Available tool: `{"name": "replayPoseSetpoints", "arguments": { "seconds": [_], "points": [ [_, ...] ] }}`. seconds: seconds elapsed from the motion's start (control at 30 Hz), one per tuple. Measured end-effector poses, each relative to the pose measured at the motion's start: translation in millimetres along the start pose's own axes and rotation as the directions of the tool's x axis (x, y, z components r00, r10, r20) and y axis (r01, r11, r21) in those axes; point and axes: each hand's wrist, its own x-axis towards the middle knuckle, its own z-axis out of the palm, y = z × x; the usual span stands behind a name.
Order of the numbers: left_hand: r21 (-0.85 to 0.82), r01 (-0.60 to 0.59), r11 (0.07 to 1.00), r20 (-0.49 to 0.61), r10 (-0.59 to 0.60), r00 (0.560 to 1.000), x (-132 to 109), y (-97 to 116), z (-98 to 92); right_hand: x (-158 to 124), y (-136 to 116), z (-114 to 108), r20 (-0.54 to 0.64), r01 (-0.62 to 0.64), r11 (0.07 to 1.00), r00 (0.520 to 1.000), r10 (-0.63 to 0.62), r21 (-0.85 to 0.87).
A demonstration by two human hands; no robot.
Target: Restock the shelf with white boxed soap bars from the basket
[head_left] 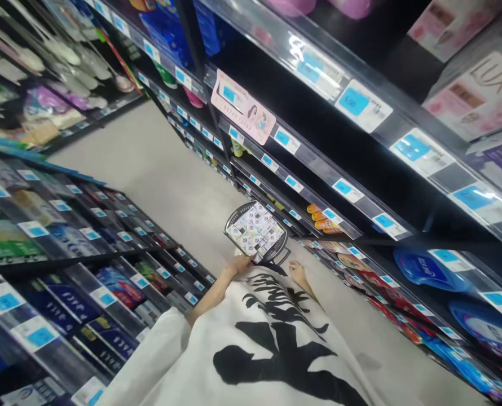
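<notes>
Low in front of me is a black shopping basket [281,251], filled with small white boxes [257,228] that carry purple and dark prints. My left hand [241,263] is closed on the near left edge of the basket, though the fingertips are partly hidden. A dark handle loop sticks out at the basket's right side. Just right of that loop hangs my right hand [296,270], apart from the basket. Its fingers are loosely curled, and I see nothing in them.
Shelves with blue-and-white price tags [287,140] rise close on the right, holding LUX boxes [483,84], orange packs [322,219] and blue bottles [428,270]. Toothpaste-like boxes [52,304] fill the left shelves. Grey floor [162,163] runs between, toward hanging goods [60,51] at the far left.
</notes>
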Motion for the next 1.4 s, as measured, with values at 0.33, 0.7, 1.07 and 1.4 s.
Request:
{"name": "replayPoseSetpoints", "arguments": {
  "seconds": [0.33, 0.7, 1.07, 1.4],
  "points": [
    [-0.357, 0.224, 0.907, 0.036, -0.227, 0.973, 18, -34, 91.2, 62, 18, 6, 0.146, -0.067, 0.979, 0.985, 0.096, -0.193],
    [-0.712, 0.385, 0.587, 0.088, -0.469, 0.879, 13, -52, 195.7, 149, 18, 61, 0.38, 0.399, 0.716, 0.903, -0.199, -0.573],
    [-0.875, 0.381, 0.299, 0.125, -0.621, 0.774, -24, -70, 228.7, 297, 27, 138, 0.412, 0.493, 0.559, 0.868, -0.275, -0.666],
    [-0.855, 0.423, 0.299, 0.146, -0.644, 0.751, -31, -85, 221.4, 308, 61, 131, 0.38, 0.4, 0.545, 0.912, -0.156, -0.737]
  ]
}}
